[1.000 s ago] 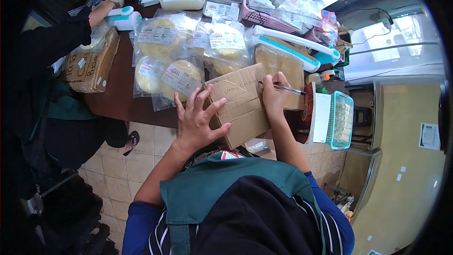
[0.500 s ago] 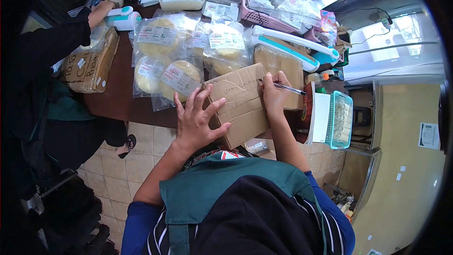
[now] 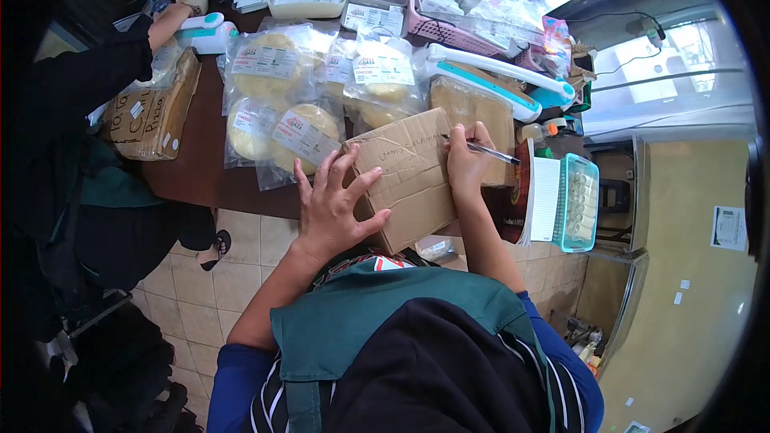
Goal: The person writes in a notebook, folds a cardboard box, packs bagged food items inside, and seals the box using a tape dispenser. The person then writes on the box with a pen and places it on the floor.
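A brown cardboard box (image 3: 409,192) rests at the front edge of the table, with a line of handwriting across its upper face. My left hand (image 3: 335,207) lies spread along the box's left side, fingers apart and pressing on it. In my right hand (image 3: 468,167) is a pen (image 3: 499,153), gripped between thumb and fingers, its tip hidden near the end of the writing. Just beyond the box lie clear bags of round, pale flat items with labels reading "cheese" (image 3: 269,60).
Behind sit a teal-and-white bag sealer (image 3: 501,80), a pink basket (image 3: 433,30) and a cream tray (image 3: 309,10) of labels. To the right are a notebook (image 3: 545,200) and a teal basket (image 3: 589,232). At left, another person's hand (image 3: 170,20) is near a second written-on box (image 3: 148,132).
The handwriting on the box looks slightly longer, and my right hand has barely shifted. My left hand stays in place. The view has moved very slightly.
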Demonstrator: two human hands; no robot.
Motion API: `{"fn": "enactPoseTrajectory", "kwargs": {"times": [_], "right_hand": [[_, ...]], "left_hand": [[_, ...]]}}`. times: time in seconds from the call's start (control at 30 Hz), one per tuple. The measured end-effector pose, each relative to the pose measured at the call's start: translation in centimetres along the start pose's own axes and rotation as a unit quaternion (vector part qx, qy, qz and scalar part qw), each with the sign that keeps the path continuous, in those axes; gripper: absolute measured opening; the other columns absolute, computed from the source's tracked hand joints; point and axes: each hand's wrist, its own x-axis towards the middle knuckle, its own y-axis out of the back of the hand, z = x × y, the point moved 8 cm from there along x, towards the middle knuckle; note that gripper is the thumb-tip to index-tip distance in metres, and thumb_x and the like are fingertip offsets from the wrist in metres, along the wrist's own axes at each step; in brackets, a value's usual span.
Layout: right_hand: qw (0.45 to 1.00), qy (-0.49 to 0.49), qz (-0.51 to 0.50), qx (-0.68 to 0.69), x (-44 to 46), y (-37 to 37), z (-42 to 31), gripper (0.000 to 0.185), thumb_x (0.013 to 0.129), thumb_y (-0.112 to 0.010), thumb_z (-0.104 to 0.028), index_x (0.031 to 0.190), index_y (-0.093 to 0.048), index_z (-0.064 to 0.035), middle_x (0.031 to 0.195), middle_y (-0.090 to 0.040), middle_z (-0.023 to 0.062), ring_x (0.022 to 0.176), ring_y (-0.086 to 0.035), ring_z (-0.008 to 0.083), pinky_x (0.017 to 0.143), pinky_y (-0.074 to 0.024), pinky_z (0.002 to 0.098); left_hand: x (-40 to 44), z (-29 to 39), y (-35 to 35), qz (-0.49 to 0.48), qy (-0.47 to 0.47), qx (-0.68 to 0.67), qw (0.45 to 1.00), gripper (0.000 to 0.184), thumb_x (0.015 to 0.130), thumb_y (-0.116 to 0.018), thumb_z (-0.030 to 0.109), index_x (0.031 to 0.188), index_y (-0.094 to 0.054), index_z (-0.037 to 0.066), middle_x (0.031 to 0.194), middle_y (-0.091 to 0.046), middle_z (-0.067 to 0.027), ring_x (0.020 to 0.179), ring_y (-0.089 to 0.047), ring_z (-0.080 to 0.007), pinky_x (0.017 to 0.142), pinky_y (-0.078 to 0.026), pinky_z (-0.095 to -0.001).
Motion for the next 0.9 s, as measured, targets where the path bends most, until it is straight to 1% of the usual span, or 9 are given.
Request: {"fn": "enactPoseTrajectory", "kwargs": {"times": [0.17,0.3,0.37,0.47,0.57,0.7,0.77,0.8,0.9], "right_hand": [[0.998,0.053,-0.018,-0.034,0.2,0.1,0.2,0.034,0.080,-0.056,0.003,0.059,-0.031,-0.0057,0.057,-0.033,-0.0019,0.050,-0.041,0.0049,0.043,-0.0333,0.0213],[0.999,0.042,-0.004,-0.013,0.3,0.5,0.0,0.032,0.081,-0.056,0.002,0.060,-0.033,-0.0069,0.056,-0.035,-0.0015,0.049,-0.045,0.0058,0.043,-0.0346,0.0215],[0.989,-0.090,0.034,0.112,0.3,1.1,0.4,0.031,0.082,-0.058,-0.002,0.060,-0.036,-0.0081,0.056,-0.040,-0.0004,0.048,-0.046,0.0078,0.044,-0.0381,0.0220],[0.956,-0.167,0.049,0.235,2.1,3.4,1.6,0.030,0.086,-0.057,-0.010,0.062,-0.040,-0.0085,0.057,-0.045,0.0010,0.047,-0.048,0.0104,0.045,-0.0409,0.0225],[0.971,-0.121,0.087,0.185,4.0,7.7,2.1,0.029,0.092,-0.051,-0.021,0.067,-0.050,-0.0070,0.059,-0.049,0.0018,0.054,-0.054,0.0118,0.048,-0.0409,0.0229],[0.993,-0.106,-0.019,0.052,3.4,9.9,0.6,0.033,0.096,-0.043,-0.023,0.075,-0.058,-0.0026,0.070,-0.059,0.0040,0.064,-0.056,0.0106,0.060,-0.0419,0.0250],[0.973,-0.122,-0.177,-0.080,1.8,8.5,0.1,0.034,0.097,-0.043,-0.026,0.087,-0.062,0.0006,0.073,-0.061,0.0052,0.064,-0.054,0.0092,0.060,-0.0415,0.0246],[0.974,-0.124,-0.176,-0.075,1.3,8.7,0.4,0.034,0.097,-0.043,-0.026,0.087,-0.062,0.0006,0.073,-0.061,0.0052,0.064,-0.054,0.0092,0.060,-0.0415,0.0246],[0.934,-0.153,-0.320,0.043,-1.0,6.4,0.0,0.029,0.094,-0.050,-0.026,0.094,-0.063,0.0002,0.070,-0.060,0.0022,0.057,-0.050,0.0064,0.054,-0.0395,0.0207]], "left_hand": [[0.0,0.0,0.1,0.001,0.003,-0.002,1.000,0.056,0.067,-0.066,0.052,0.117,-0.055,0.027,0.136,-0.036,-0.0070,0.127,-0.033,-0.0299,0.099,-0.009,-0.0701],[-0.2,0.0,0.0,0.006,-0.002,-0.002,1.000,0.056,0.067,-0.066,0.052,0.117,-0.055,0.027,0.136,-0.036,-0.0072,0.127,-0.032,-0.0301,0.098,-0.010,-0.0703],[-0.2,0.0,0.0,0.009,-0.006,0.001,1.000,0.056,0.067,-0.066,0.052,0.117,-0.055,0.027,0.136,-0.036,-0.0072,0.127,-0.032,-0.0301,0.098,-0.011,-0.0703],[-0.2,-0.2,-0.1,0.001,-0.004,-0.003,1.000,0.057,0.067,-0.067,0.052,0.116,-0.055,0.026,0.137,-0.035,-0.0074,0.128,-0.032,-0.0312,0.098,-0.012,-0.0693],[-0.2,-0.3,-0.2,-0.020,-0.012,-0.026,0.999,0.063,0.068,-0.066,0.053,0.123,-0.051,0.026,0.140,-0.031,-0.0109,0.128,-0.030,-0.0335,0.099,-0.013,-0.0681],[0.1,-0.9,0.7,0.028,-0.028,-0.087,0.995,0.069,0.073,-0.064,0.050,0.132,-0.041,0.023,0.142,-0.026,-0.0166,0.131,-0.025,-0.0361,0.101,-0.015,-0.0641],[0.4,-1.3,1.2,0.038,-0.035,-0.122,0.991,0.063,0.077,-0.063,0.038,0.132,-0.041,0.018,0.142,-0.026,-0.0164,0.132,-0.023,-0.0364,0.103,-0.017,-0.0606],[0.6,-1.2,1.6,0.036,-0.036,-0.118,0.992,0.063,0.077,-0.063,0.038,0.132,-0.041,0.018,0.142,-0.026,-0.0164,0.132,-0.023,-0.0364,0.103,-0.017,-0.0606],[1.7,-0.6,1.8,-0.022,-0.054,-0.077,0.995,0.060,0.076,-0.063,0.031,0.130,-0.043,0.016,0.140,-0.031,-0.0137,0.130,-0.028,-0.0351,0.103,-0.019,-0.0585]]}}
